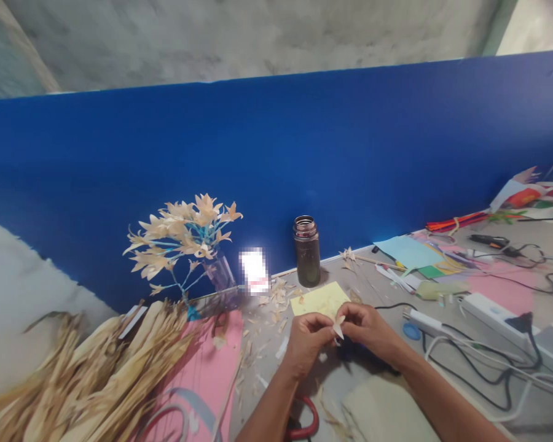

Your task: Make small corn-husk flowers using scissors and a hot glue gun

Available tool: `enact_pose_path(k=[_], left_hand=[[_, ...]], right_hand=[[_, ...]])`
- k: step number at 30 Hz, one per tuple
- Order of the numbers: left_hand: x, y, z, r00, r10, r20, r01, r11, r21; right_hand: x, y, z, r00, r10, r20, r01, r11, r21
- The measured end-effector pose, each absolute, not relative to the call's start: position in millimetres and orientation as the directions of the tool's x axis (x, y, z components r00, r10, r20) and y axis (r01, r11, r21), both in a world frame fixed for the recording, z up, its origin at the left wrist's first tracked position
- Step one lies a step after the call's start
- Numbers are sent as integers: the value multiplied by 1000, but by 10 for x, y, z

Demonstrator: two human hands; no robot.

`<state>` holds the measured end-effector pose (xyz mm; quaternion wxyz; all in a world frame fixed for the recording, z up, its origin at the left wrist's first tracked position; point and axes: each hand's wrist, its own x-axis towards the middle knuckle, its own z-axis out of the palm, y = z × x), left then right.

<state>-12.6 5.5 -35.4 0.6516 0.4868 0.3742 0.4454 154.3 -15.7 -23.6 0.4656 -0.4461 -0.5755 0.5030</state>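
Observation:
Over the table, my left hand [306, 341] and my right hand [368, 328] meet, both with closed fingertips. Between them they pinch a small pale corn husk petal [339, 330], its pointed tip hanging down. Under the right hand lies a dark object [366, 357], mostly hidden. A yellow paper sheet [320, 298] with a few scraps on it is just behind the hands. By my left forearm shows a red looped handle [312, 417]; the rest of that tool is covered.
Husk flowers [184, 230] stand in a clear vase [219, 273] at the left, behind dried corn husks [105, 380] and pink paper [203, 368]. An open dark bottle [307, 255] stands near the blue partition [276, 166]. A power strip [493, 319] and tangled cables lie right.

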Motion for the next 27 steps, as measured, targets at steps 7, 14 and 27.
enact_pose_path(k=[7, 14, 27], left_hand=[[-110, 58, -428, 376, 924, -71, -229, 166, 959], [-60, 30, -443, 363, 928, -87, -244, 184, 952], [-65, 54, -489, 141, 987, 76, 125, -94, 988]], right_hand=[[1633, -94, -357, -228, 973, 21, 41, 31, -999], [1641, -56, -404, -238, 971, 0, 57, 14, -998], [1597, -172, -250, -62, 919, 391, 448, 375, -811]])
